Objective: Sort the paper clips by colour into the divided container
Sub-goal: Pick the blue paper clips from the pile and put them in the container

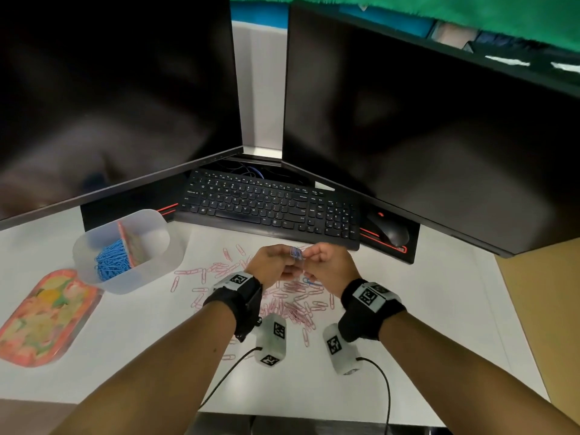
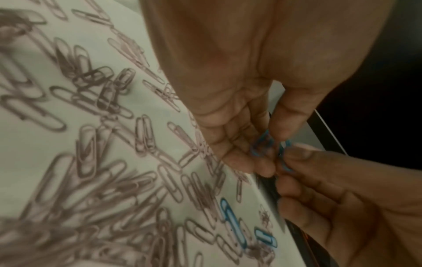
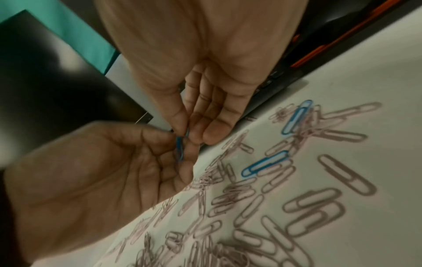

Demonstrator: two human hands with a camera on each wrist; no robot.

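Above a scatter of pink paper clips [image 1: 292,302] my two hands meet in the air. A small bunch of blue paper clips [image 1: 296,254] is pinched by both my left hand [image 1: 284,262] and my right hand [image 1: 310,260]. In the left wrist view, my left hand [image 2: 267,153] and the right thumb [image 2: 303,155] hold the blue paper clips [image 2: 262,144]. The right wrist view shows my right hand [image 3: 189,133] pinching a blue paper clip [image 3: 180,148] edge-on. Two loose blue clips [image 3: 265,163] lie among the pink ones. The divided container [image 1: 169,255] stands to the left, with blue clips [image 1: 111,260] in its left compartment.
A colourful patterned lid [image 1: 40,318] lies at the far left of the white desk [image 1: 439,309]. Behind the clips are a black keyboard [image 1: 270,208], a mouse [image 1: 389,230] and two dark monitors [image 1: 110,98]. Cables [image 1: 386,387] trail from the wrist cameras.
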